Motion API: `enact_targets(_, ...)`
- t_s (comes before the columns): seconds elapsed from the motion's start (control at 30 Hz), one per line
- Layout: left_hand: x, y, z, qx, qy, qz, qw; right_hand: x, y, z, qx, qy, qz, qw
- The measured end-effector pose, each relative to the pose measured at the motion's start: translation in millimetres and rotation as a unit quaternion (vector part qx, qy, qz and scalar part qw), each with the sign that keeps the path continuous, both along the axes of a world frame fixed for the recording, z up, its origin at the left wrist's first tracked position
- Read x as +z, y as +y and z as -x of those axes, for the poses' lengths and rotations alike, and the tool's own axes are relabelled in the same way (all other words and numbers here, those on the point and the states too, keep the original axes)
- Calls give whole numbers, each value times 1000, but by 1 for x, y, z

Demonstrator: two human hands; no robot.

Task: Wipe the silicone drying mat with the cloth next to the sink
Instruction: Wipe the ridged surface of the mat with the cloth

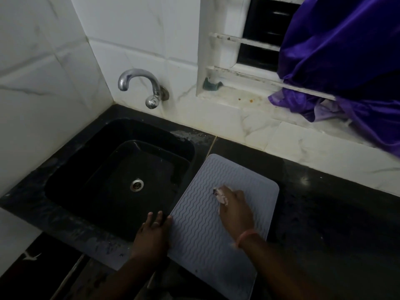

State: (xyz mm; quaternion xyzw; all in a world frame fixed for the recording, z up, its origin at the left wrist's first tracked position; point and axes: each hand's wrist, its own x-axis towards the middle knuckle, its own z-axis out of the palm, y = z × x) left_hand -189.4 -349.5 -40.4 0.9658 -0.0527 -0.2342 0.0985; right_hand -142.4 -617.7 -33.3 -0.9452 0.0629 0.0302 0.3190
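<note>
A pale grey silicone drying mat (207, 245) with a wavy ribbed pattern lies on the black counter, just right of the sink; its near end hangs over the counter's front edge. My right hand (234, 207) rests on the middle of the mat, shut on a small pinkish-white cloth (220, 195) that pokes out past the fingers. My left hand (152, 233) lies flat on the counter strip between sink and mat, fingers apart, with the thumb touching the mat's left edge.
A black sink (71, 176) with a steel drain (136, 185) sits at left, under a chrome wall tap (140, 83). The black counter (335, 224) runs to the right. A purple curtain (346, 61) hangs over the window sill at upper right.
</note>
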Motion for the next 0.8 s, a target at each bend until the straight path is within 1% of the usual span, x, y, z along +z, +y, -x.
enact_targets(0.13, 11, 8, 4, 88, -62, 89, 990, -8, 34, 44, 122, 23, -56, 991)
enact_targets(0.17, 11, 13, 8, 128, -66, 107, 984, -7, 41, 53, 153, 27, -71, 985)
enact_targets(0.23, 11, 22, 16, 238, -40, 144, 960, -5, 52, 62, 200, 25, -85, 976)
enact_targets(0.3, 8, 28, 23, 320, -14, 172, 932, -3, 61, 65, 262, 24, -67, 963)
enact_targets(0.37, 6, 29, 25, 364, -3, 188, 912, -1, 70, 64, 346, 16, -17, 938)
enact_targets(0.43, 4, 29, 25, 393, 2, 194, 899, 1, 78, 62, 412, 6, 42, 910)
enact_targets(0.47, 4, 29, 24, 405, 5, 195, 893, 2, 83, 61, 425, 6, 60, 903)
enact_targets(0.6, 5, 33, 21, 415, -1, 187, 890, 5, 101, 58, 431, 4, 94, 898)
enact_targets(0.8, 7, 31, 21, 437, -3, 177, 882, 8, 110, 57, 495, -43, 196, 846)
